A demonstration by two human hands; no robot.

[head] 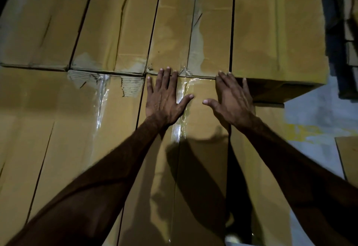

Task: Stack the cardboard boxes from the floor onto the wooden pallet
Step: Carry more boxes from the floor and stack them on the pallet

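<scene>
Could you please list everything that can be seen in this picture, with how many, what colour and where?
Far row of boxes: at least four long ones, tan cardboard, side by side across the top of the view.
Box under the hands: one, tan, centre, running toward the camera, its far end against the far row.
Near boxes on the left: at least two, tan, beside the centre box.
Clear tape: one glossy strip along the centre box's seam; another strip on the left box.
Torn patches: two, grey-brown, on the left near box's far end.
Floor: pale grey with yellow marks, at right.
Dark stack: far right edge, too dim to identify.
Left hand: flat on the centre box.
Right hand: flat on the same box's right edge.
</scene>
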